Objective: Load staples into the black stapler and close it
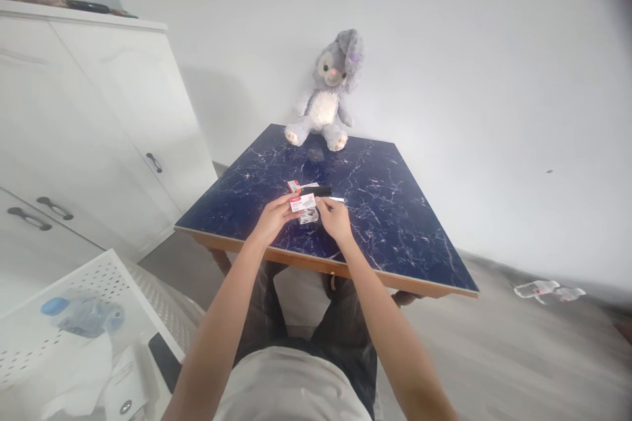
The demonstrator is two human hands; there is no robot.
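A small red-and-white printed box [302, 202] is held up over the table, its printed face towards me. My left hand [274, 218] grips it by the left end, thumb on top and fingers beneath. At its right end my right hand [334, 217] has thumb and forefinger pinched together against the edge. Just behind lies a slim black object [322, 191], partly hidden. Another red-and-white box [293, 186] rests to the left of it. Below the held box a white box with dark pictures [309, 216] is partly covered. A white strip [338, 199] shows beyond my right hand.
The dark blue marbled table [395, 223] stands against the wall. A grey plush toy [324, 95] sits at its back edge. White cabinets [99, 105] rise on the left. A white perforated tray [111, 270] at lower left holds a plastic bottle [89, 314]. Clear plastic items [548, 291] lie on the floor.
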